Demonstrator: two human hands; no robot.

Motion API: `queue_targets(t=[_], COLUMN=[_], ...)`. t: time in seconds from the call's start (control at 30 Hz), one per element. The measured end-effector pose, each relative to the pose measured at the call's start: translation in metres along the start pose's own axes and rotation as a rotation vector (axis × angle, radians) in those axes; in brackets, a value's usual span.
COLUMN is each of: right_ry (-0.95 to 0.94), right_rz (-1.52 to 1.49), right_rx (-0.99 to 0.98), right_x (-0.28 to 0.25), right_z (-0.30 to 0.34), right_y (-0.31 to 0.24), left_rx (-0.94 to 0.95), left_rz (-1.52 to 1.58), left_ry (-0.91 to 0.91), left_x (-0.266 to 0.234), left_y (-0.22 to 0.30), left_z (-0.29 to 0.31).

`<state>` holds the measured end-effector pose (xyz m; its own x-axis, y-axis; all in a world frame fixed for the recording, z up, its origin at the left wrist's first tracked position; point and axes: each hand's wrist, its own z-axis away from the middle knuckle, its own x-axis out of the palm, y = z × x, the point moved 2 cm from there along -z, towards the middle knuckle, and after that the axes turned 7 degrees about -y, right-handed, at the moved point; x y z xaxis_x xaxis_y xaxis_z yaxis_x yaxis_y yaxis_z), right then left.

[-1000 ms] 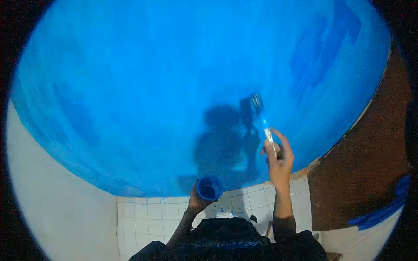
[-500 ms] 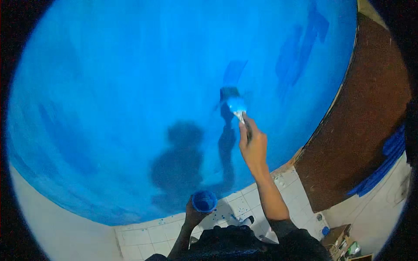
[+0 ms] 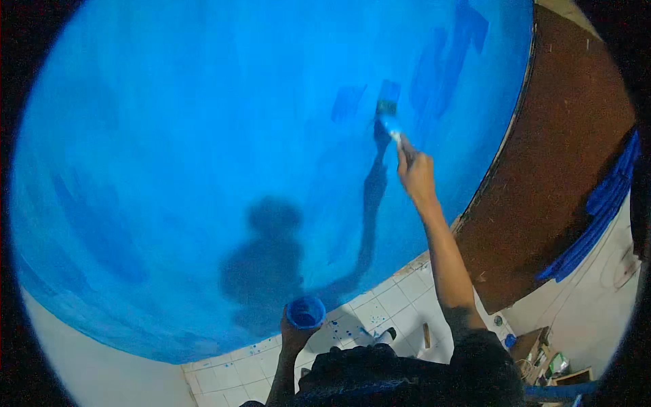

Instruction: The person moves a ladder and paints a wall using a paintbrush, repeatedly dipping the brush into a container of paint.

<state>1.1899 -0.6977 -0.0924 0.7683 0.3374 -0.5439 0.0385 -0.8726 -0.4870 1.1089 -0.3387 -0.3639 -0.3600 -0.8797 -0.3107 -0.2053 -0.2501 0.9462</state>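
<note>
My right hand (image 3: 418,173) is closed round the handle of a paintbrush (image 3: 388,117) and reaches out to a bright blue wall (image 3: 183,136). The bristles touch the wall at the lower end of a short, darker stroke. Left of it is a separate dark patch (image 3: 347,103) of fresh blue, and longer dark streaks (image 3: 444,68) run up to the right. Low in front of my body, my left hand (image 3: 296,339) grips a small round blue paint cup (image 3: 306,313) with dark blue paint inside. My shadow falls across the wall.
A brown door (image 3: 542,156) borders the wall on the right, with blue cloth (image 3: 590,217) hanging beside it. White floor tiles (image 3: 244,373) below carry blue paint spots. A box of odds and ends (image 3: 536,349) stands at the lower right.
My right hand has moved the paintbrush up and to the right, leaving a new short dark stroke beside the earlier patch. The view has shifted a little; my left hand still holds the cup.
</note>
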Motion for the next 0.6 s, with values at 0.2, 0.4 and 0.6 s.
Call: queue_targets(t=[0.2,0.4,0.6], right_ry=[-0.396,0.101,-0.091], right_rz=[0.238,0.185,0.233], right_rx=[-0.078,-0.346,-0.307], right_x=[-0.019,-0.11,-0.039], right_z=[0.026,-0.122,-0.041], right_y=[0.043,-0.035,0.021], left_rx=[0.06,0.146,0.18], left_rz=[-0.052,-0.03,-0.088], left_ry=[0.107,0.035,0.14], left_x=[0.003,0.003,0.017], left_y=[-0.023,0.011,0.009], left_z=[0.0,-0.017,-0.015])
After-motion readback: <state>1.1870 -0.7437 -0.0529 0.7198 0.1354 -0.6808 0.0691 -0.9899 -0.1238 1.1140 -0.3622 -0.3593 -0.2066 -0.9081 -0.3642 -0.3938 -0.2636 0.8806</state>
